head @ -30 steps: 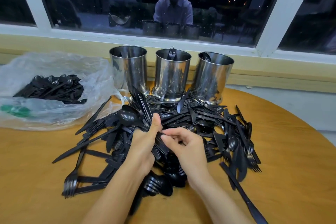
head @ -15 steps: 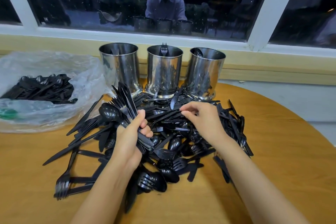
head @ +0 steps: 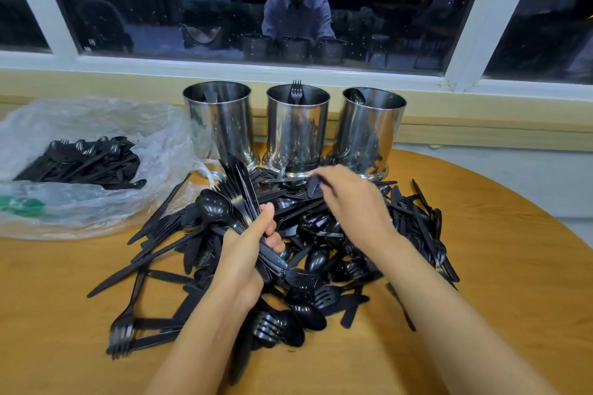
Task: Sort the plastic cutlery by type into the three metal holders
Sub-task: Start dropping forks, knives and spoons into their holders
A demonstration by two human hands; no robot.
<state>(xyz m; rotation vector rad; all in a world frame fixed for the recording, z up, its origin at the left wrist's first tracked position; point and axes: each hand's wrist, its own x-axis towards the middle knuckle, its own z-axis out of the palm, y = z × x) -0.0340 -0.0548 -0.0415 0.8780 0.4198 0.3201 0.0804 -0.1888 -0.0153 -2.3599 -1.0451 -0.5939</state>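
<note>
A big heap of black plastic cutlery [head: 324, 253] covers the middle of the round wooden table [head: 500, 282]. Behind it stand three metal holders: the left holder [head: 221, 125] shows a knife tip, the middle holder [head: 296, 128] a fork, the right holder [head: 369, 128] a spoon. My left hand [head: 248, 253] grips a bundle of knives, forks and spoons [head: 237, 196] that fans up to the left. My right hand [head: 349, 199] hovers over the back of the heap and pinches a black knife [head: 316, 184], blurred by motion.
A clear plastic bag [head: 96, 151] with more black cutlery lies at the left. A window ledge [head: 481, 125] runs behind the holders. Bare wood shows at the table's front and right.
My right hand has gone from beside my left hand to the back of the heap and lifted a knife there. My left hand keeps its bundle, raised a little.
</note>
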